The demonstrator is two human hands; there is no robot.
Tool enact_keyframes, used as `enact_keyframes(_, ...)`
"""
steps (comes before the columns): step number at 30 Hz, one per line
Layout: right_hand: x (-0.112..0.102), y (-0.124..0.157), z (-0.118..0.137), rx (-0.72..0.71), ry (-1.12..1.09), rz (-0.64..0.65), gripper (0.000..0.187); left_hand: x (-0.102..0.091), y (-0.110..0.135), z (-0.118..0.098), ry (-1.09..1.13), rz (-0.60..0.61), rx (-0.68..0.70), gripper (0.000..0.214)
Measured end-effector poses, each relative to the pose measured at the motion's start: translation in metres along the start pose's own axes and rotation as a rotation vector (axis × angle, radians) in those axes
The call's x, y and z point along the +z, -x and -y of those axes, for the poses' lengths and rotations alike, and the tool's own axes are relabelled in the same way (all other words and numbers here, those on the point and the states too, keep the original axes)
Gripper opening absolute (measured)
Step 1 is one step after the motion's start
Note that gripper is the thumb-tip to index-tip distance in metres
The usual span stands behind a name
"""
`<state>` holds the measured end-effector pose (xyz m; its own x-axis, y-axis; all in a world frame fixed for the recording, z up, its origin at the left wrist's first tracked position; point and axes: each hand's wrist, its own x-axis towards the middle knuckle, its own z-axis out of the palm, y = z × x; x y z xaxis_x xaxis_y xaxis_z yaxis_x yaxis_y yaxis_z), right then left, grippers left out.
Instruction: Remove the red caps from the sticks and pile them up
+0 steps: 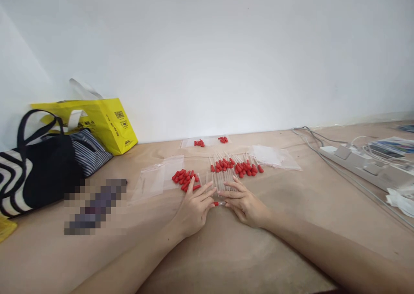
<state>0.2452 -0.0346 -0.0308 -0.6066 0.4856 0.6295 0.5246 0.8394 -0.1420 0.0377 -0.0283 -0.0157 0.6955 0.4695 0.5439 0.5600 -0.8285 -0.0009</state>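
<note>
Between my two hands lies a dropper [221, 203] with a red rubber bulb and a clear tube, held level just above or on the table. The fingers of my left hand [193, 207] pinch it at the red bulb end. My right hand [247, 205] grips the clear tube from the other side; its far end is hidden by the fingers. Just beyond my fingertips is a row of clear tubes [220, 179]. Loose red bulbs [185, 178] lie in a pile beyond my left hand. Finished-looking droppers with red bulbs [247, 169] lie beyond my right hand.
Clear plastic bags [152, 179] lie at left, more bags [271, 156] at right. Further back, a bag holds red-bulbed droppers [223, 140]. A yellow bag [119, 130] and black tote [48, 169] stand left. A power strip [362, 166] with cables lies right.
</note>
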Motion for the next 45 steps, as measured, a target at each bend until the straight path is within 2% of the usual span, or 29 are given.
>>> enact_keyframes(8, -0.004, 0.000, -0.001, 0.063, 0.037, -0.055, 0.023, -0.007, 0.007, 0.007, 0.022, -0.031, -0.085, 0.020)
enact_keyframes(13, -0.004, 0.004, 0.001, 0.120, 0.109, -0.106, 0.019, -0.012, 0.005, 0.012, 0.059, -0.105, -0.144, 0.017)
enact_keyframes(16, 0.000, 0.005, -0.005, 0.175, 0.051, -0.139, 0.030, -0.021, 0.004, 0.029, 0.069, -0.141, -0.261, 0.020)
enact_keyframes(19, 0.004, -0.003, -0.011, 0.229, 0.016, -0.162, 0.037, -0.031, 0.004, 0.055, 0.016, -0.145, -0.437, 0.021)
enact_keyframes(22, 0.005, -0.019, -0.017, 0.299, -0.013, -0.178, 0.030, -0.037, 0.003, 0.079, 0.002, -0.109, -0.648, 0.023)
enact_keyframes(25, 0.008, -0.034, -0.021, 0.341, -0.073, -0.198, 0.020, -0.037, -0.002, 0.092, 0.000, -0.086, -0.765, 0.023)
enact_keyframes(30, 0.025, -0.049, -0.027, 0.349, -0.029, -0.230, 0.018, -0.029, -0.017, 0.096, -0.110, 0.039, -0.776, 0.013)
enact_keyframes(35, 0.042, -0.059, -0.022, 0.299, 0.061, -0.116, 0.018, -0.020, -0.026, 0.100, -0.169, 0.074, -0.777, 0.011)
enact_keyframes(40, 0.043, -0.062, -0.012, 0.262, 0.096, 0.014, 0.016, -0.020, -0.026, 0.099, -0.196, 0.082, -0.764, 0.014)
enact_keyframes(45, 0.038, -0.059, -0.007, 0.285, 0.085, 0.020, 0.020, -0.018, -0.034, 0.085, -0.211, 0.079, -0.710, 0.017)
